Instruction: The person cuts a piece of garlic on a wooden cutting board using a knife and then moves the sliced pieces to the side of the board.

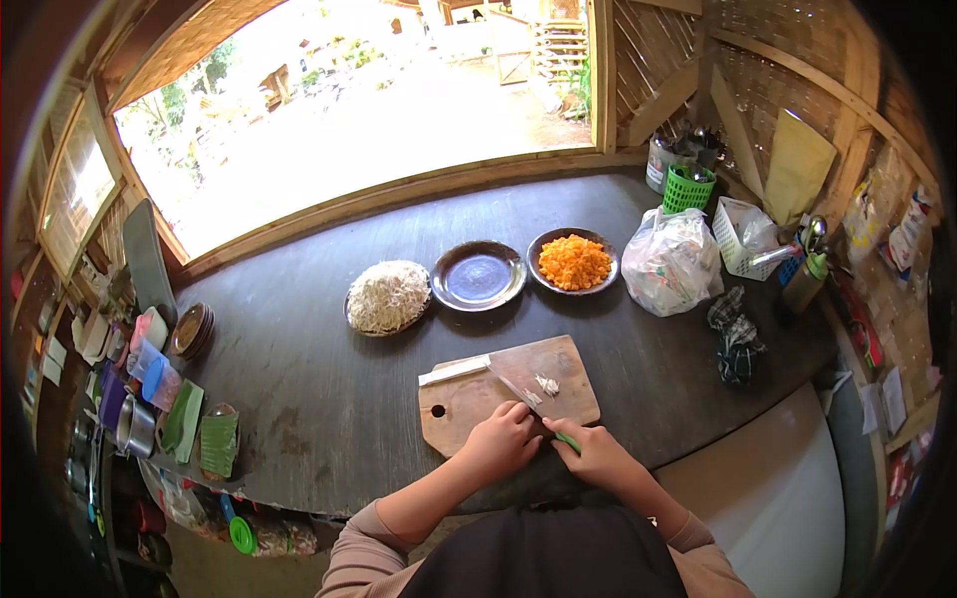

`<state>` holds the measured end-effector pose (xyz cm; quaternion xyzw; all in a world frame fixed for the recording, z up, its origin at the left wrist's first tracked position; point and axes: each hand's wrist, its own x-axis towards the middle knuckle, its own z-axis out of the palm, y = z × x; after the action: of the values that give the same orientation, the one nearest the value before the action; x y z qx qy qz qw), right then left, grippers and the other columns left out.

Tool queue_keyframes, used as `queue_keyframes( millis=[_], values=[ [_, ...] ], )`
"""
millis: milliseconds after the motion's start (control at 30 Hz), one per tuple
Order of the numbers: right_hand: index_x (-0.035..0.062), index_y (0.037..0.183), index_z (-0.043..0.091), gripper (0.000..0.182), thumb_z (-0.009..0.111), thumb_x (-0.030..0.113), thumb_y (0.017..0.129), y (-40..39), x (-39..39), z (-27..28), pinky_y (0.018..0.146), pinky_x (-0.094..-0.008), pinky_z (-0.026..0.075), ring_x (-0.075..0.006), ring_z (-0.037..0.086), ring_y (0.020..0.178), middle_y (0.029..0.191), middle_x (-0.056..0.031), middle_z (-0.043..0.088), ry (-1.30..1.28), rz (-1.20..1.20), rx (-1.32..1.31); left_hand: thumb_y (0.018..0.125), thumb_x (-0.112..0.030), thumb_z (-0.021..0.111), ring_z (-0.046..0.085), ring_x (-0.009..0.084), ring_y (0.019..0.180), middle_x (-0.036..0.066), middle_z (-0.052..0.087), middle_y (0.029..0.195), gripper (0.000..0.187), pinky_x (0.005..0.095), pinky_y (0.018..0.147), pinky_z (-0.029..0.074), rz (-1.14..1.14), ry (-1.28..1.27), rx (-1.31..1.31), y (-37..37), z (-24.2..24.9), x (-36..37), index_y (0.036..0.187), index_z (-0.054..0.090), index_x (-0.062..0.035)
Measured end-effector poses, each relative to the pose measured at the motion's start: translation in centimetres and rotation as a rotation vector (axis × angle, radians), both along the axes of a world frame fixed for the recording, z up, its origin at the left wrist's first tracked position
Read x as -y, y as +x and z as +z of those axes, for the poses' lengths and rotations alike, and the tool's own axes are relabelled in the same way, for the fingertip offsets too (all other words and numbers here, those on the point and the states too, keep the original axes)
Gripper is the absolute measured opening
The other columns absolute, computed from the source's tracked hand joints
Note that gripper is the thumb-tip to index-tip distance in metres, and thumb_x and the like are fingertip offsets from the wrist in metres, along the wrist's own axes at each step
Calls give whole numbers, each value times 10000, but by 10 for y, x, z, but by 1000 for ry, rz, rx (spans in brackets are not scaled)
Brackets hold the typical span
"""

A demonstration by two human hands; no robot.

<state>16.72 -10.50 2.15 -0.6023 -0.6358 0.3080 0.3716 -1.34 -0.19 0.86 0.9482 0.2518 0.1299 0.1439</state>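
Note:
My right hand is wrapped round the green handle of a knife, whose blade points away and to the left over a wooden cutting board. My left hand rests on the board beside the blade, its fingers curled and pressed down. What lies under those fingers is mostly hidden; a small pale piece shows by the fingertips. Right of the blade sits a small heap of chopped white bits. A long white strip lies along the board's far left edge.
Beyond the board stand a plate heaped with white shreds, a dark plate and a plate of diced orange pieces. Right are a plastic bag, a dark cloth and a green basket. Stacked bowls stand left.

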Motion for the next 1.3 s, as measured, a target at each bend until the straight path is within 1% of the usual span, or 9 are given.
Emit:
queue_keyframes(
  millis=[133,400,533,633,700,800,933,1033,1300],
  values=[
    [77,1251,596,331,609,123,923,7,6,-1,754,-434,548,-411,671,873,985,-235,681,59,16,5,886,-281,636,545,291,1151,108,597,1158,295,382,924,516,-27,54,-2,-1,-4,-3,1062,670,-47],
    [114,1269,598,351,631,155,922,10,19,24,728,-416,537,-420,675,840,951,-253,678,-230,-22,-13,882,-282,640,546,291,1148,112,595,1157,289,375,923,513,-26,48,-8,0,0,-1,1042,676,-43],
    [111,1265,601,343,619,153,925,10,17,9,727,-428,540,-420,670,839,947,-245,680,-103,-11,-37,884,-281,639,546,292,1149,109,595,1158,285,377,925,513,-12,25,-7,-1,1,-1,1044,677,-48],
    [102,1263,597,340,604,148,926,6,11,-1,744,-444,542,-418,664,857,958,-237,680,-40,-1,11,886,-279,639,546,295,1148,105,595,1152,280,380,926,513,-6,-1,1,0,1,-1,1051,677,-55],
    [91,1258,597,334,591,144,928,3,2,-9,773,-452,543,-416,658,882,985,-232,679,77,7,51,887,-277,639,545,297,1148,104,595,1147,278,383,927,513,-2,-12,12,0,1,0,1054,676,-58],
    [87,1248,602,326,595,138,926,2,-3,-4,791,-445,544,-415,656,896,1004,-236,676,14,9,18,889,-277,639,544,299,1150,102,595,1140,275,388,927,514,-4,-8,34,-1,-2,-2,1058,676,-64],
    [80,1244,602,323,602,137,926,6,5,-4,790,-443,545,-420,657,897,998,-239,675,51,17,-11,886,-277,640,539,297,1157,109,592,1142,288,386,931,513,-21,16,17,-1,-2,-2,1047,672,-39],
    [84,1252,596,332,613,142,926,8,17,9,769,-440,544,-425,659,899,983,-246,676,2,5,-14,884,-276,641,537,296,1156,114,591,1142,296,380,930,513,-15,15,-5,-1,3,0,1036,670,-23],
    [107,1274,593,355,620,147,923,13,22,14,726,-448,535,-427,664,813,896,-270,661,-144,-5,-36,885,-266,641,536,296,1156,114,591,1143,290,378,938,507,-8,3,-11,-1,3,-1,1038,671,-22]
  ],
)
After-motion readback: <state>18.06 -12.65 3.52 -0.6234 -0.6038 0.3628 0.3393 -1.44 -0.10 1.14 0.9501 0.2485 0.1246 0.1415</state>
